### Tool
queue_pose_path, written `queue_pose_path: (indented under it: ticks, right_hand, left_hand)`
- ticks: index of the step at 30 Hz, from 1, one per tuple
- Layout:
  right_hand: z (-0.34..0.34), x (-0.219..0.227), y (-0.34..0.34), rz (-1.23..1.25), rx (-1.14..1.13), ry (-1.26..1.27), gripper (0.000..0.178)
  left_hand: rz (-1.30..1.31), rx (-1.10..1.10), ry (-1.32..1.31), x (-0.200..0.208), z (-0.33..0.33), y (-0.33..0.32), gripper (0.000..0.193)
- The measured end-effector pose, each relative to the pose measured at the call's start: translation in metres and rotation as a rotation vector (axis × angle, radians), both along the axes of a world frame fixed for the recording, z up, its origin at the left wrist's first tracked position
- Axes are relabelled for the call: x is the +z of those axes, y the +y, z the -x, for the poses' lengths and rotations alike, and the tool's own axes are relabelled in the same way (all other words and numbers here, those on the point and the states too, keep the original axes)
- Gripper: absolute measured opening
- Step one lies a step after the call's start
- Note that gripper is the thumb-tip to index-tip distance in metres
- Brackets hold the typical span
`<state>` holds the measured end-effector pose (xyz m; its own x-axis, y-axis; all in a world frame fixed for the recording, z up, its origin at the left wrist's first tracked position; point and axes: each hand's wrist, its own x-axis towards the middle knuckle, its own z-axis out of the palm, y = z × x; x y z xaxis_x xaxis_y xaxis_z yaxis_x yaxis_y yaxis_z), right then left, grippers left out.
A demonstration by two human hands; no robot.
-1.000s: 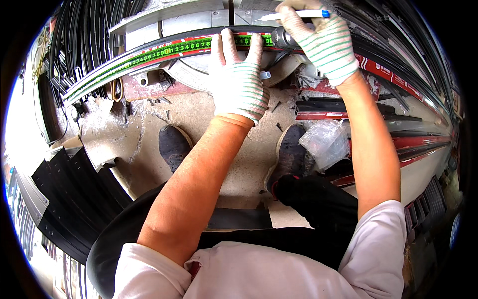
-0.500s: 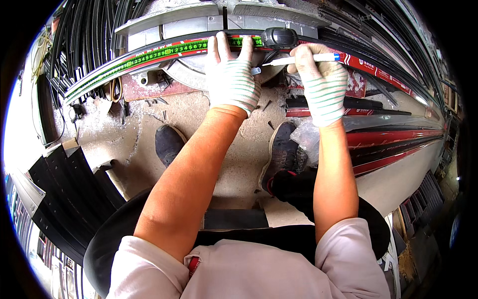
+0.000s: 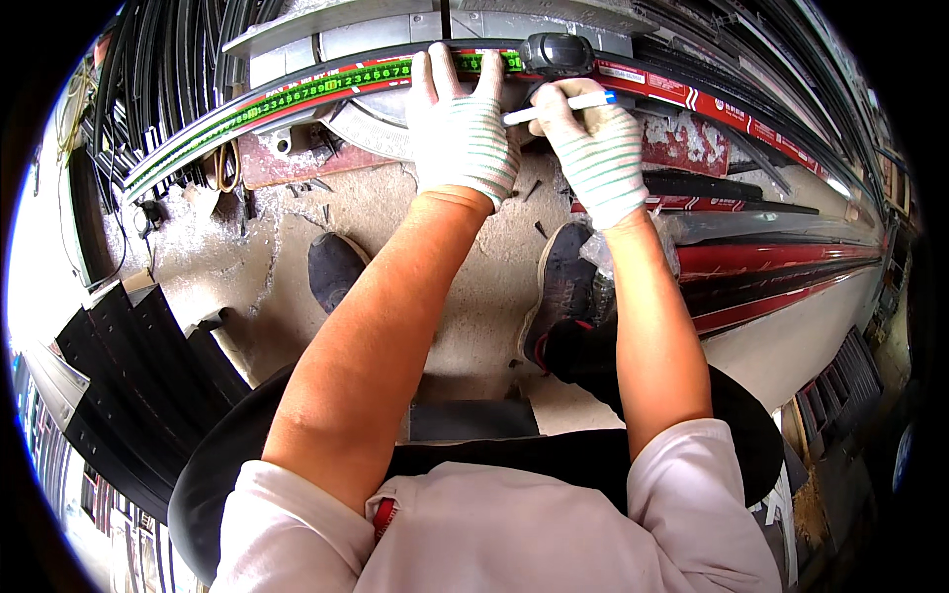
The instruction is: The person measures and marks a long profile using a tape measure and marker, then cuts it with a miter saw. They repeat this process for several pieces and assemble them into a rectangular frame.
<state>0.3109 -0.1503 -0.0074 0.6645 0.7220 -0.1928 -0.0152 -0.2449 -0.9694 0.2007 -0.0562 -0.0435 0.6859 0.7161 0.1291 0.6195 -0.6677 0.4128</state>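
Two gloved hands on tape measure (image 3: pixel 297 89): left hand (image 3: pixel 460 138) flat, pinning it; right hand (image 3: pixel 593 148) gripping marker (image 3: pixel 559 104) beside it. Best keep tape pressed, tip steady.

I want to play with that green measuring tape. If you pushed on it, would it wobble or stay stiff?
Probably bendy: the green tape is a thin strip lying flat along the long black bar. It likely slides easily, since the left hand presses down on it while the right hand holds a pen. It looks light for its length.
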Motion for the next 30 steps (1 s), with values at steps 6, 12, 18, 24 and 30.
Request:
queue_pose_path:
  ticks: [6, 12, 18, 24, 30]
  right_hand:
    - [0.013, -0.017, 0.002, 0.057, -0.148, 0.081, 0.026]
    - [0.015, -0.021, 0.002, 0.122, -0.217, 0.136, 0.034]
    - [0.024, -0.032, 0.011, 0.116, -0.31, 0.26, 0.036]
    - [0.02, -0.023, -0.02, 0.002, -0.584, 0.487, 0.031]
    - [0.044, -0.047, -0.067, 0.127, -0.792, 0.447, 0.032]
  left_hand:
    - [-0.039, -0.021, -0.031, -0.002, 0.0, 0.001, 0.08]
    - [-0.066, -0.052, 0.042, -0.01, 0.001, 0.002, 0.082]
    - [-0.13, -0.093, 0.109, -0.015, 0.003, 0.005, 0.084]
    - [-0.052, -0.109, 0.08, -0.003, 0.005, 0.005, 0.089]
    - [-0.077, -0.119, 0.069, -0.003, 0.006, 0.006, 0.088]
